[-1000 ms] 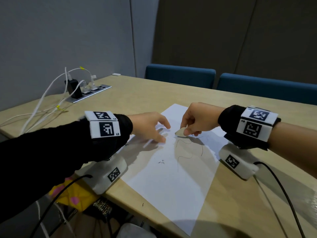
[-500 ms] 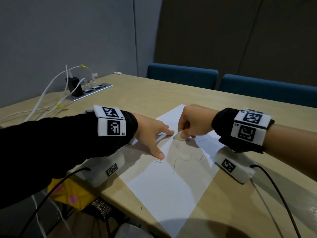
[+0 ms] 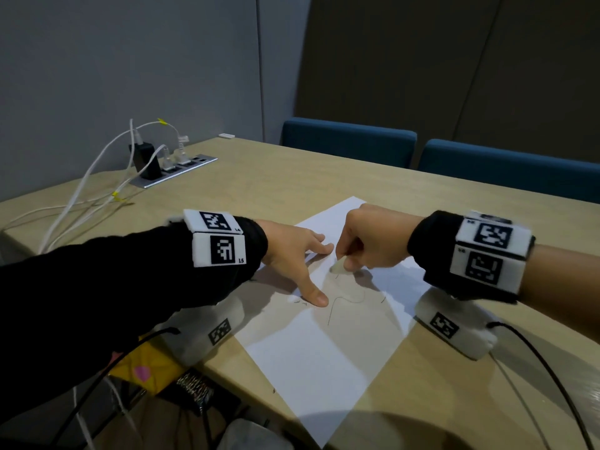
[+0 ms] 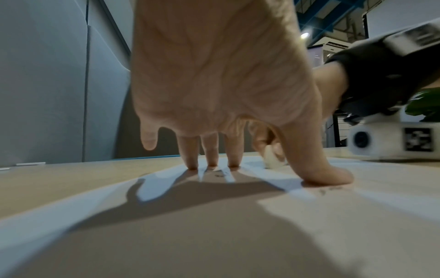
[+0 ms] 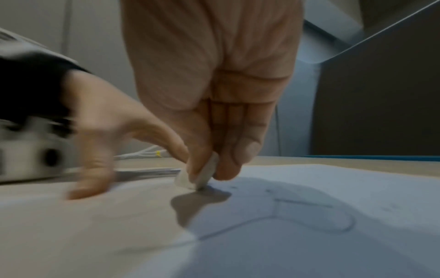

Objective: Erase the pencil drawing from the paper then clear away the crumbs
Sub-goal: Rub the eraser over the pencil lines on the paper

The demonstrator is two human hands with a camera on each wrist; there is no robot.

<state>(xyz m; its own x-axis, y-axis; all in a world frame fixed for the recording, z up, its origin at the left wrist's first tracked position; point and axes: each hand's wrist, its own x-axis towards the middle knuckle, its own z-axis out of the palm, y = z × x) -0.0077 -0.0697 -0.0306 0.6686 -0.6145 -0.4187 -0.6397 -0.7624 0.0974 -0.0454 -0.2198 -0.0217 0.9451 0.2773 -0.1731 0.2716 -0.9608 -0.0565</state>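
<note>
A white sheet of paper [image 3: 324, 358] lies on the wooden table, with thin pencil lines [image 3: 344, 302] near its middle. My right hand [image 3: 363, 245] pinches a small white eraser [image 3: 337, 266] and presses its tip onto the paper at the top of the drawing; the same eraser [image 5: 202, 176] shows between thumb and fingers in the right wrist view. My left hand [image 3: 295, 258] lies spread on the sheet just left of it, straight fingers [image 4: 212, 150] and thumb pressing the paper down. Dark crumbs [image 3: 300, 302] sit beside the left thumb.
A power strip [image 3: 175, 172] with plugs and white cables [image 3: 81, 196] lies at the table's far left. Two blue chair backs [image 3: 347, 141] stand behind the far edge. Black wrist cables [image 3: 545, 368] trail over the near right of the table. Bags lie below the near edge.
The right hand with the eraser has shifted left and farther up the drawing. The left hand has slid right, and its thumb now presses the paper beside the pencil lines.
</note>
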